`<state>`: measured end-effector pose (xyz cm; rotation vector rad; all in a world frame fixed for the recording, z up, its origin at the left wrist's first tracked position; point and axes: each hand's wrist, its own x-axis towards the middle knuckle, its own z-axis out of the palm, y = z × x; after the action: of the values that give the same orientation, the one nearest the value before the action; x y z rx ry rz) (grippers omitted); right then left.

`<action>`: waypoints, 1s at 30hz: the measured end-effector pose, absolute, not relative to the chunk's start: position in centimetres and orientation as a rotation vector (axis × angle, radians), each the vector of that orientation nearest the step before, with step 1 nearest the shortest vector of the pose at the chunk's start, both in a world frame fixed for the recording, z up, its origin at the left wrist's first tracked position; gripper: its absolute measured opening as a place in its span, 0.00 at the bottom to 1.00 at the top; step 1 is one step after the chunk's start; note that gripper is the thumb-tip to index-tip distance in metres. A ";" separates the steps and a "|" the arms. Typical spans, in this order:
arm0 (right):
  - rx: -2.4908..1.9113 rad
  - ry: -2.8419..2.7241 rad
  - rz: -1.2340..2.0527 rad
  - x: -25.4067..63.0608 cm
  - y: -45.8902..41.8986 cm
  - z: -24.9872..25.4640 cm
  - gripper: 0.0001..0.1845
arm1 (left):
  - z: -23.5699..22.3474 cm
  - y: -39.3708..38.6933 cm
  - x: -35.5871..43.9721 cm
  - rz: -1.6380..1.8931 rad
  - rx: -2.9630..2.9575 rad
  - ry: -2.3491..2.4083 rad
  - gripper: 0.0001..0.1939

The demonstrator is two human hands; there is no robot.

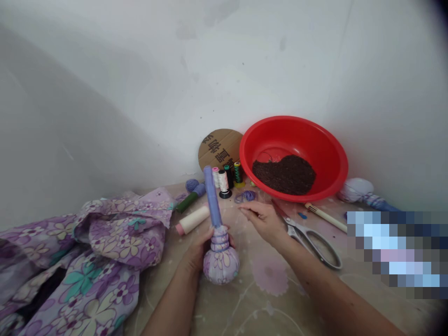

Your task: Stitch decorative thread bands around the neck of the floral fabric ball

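Observation:
My left hand (199,246) is wrapped round the neck of a cloth-headed stick (221,267). The stick's round head, in purple floral cloth, points down towards me, and its slim purple-wrapped handle rises away. Bands of purple cord gather the cloth at the neck. To the right, my right hand (266,221) is raised with thumb and forefinger pinched together; whatever lies between them is too small to make out. Just beyond those fingertips lies a small bundle of purple yarn (249,195). Large scissors (315,245) rest beside my right wrist.
A red basin (336,172) holding dark grains (285,175) leans at the back right. Thread spools (223,182) stand before a cardboard disc (217,147). A cream thread cone (194,220) lies left of the stick. Floral cloth (105,252) is heaped at left. One area at right is pixelated.

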<state>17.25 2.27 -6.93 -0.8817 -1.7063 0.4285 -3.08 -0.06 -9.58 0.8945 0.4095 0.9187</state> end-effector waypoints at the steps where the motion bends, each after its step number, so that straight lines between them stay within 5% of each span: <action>1: -0.872 -1.748 0.530 17.0 2.3 -7.1 0.11 | -9.6 -0.1 -3.1 0.925 0.903 0.422 0.15; 10: -0.723 -1.863 1.076 16.5 2.8 -8.7 0.13 | -9.7 0.0 -3.0 0.951 0.906 0.424 0.17; 30: -0.668 -2.010 1.155 17.0 2.9 -8.6 0.21 | -10.5 0.5 -3.5 0.929 0.889 0.460 0.18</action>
<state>17.04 2.94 -8.63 -0.6676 -2.0098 1.1549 -3.47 0.46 -10.46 0.8888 0.4602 0.9295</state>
